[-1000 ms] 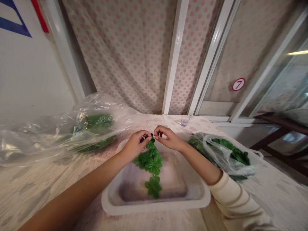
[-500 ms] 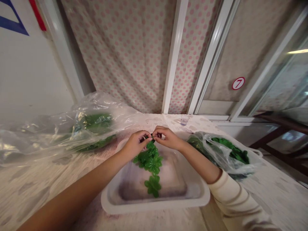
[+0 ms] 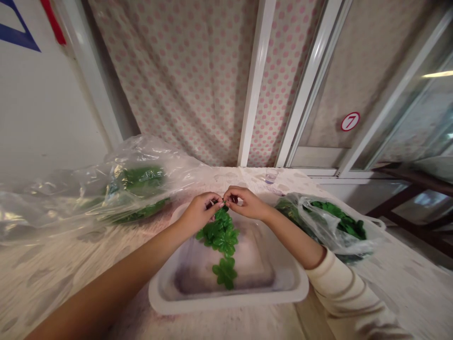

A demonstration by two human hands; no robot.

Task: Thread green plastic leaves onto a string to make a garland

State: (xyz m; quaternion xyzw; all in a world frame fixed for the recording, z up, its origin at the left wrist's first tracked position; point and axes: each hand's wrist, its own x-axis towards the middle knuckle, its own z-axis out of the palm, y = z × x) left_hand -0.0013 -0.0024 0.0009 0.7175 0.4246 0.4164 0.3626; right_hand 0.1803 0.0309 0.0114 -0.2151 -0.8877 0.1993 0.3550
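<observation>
My left hand [image 3: 201, 212] and my right hand [image 3: 247, 203] meet fingertip to fingertip over the far side of a white plastic tray [image 3: 230, 306]. Both pinch a small dark green piece [image 3: 224, 204] between thumb and finger; it is mostly covered, and its exact shape cannot be made out. Just below the fingers, a heap of glossy green flower-shaped plastic pieces [image 3: 220, 233] lies in the tray. One single green flower-shaped piece [image 3: 225, 273] lies apart, nearer the tray's front edge.
To the left spreads a large clear plastic bag [image 3: 170, 167] with green contents. A smaller clear bag [image 3: 318, 222] with dark green pieces [image 3: 341, 219] stands at the right. A small clear cup [image 3: 271, 176] is at the table's back edge, before a dotted curtain [image 3: 184, 85].
The fingers have shifted very slightly around the small green piece, and less dark green shows between them. The heap, the single piece and the tray stay put.
</observation>
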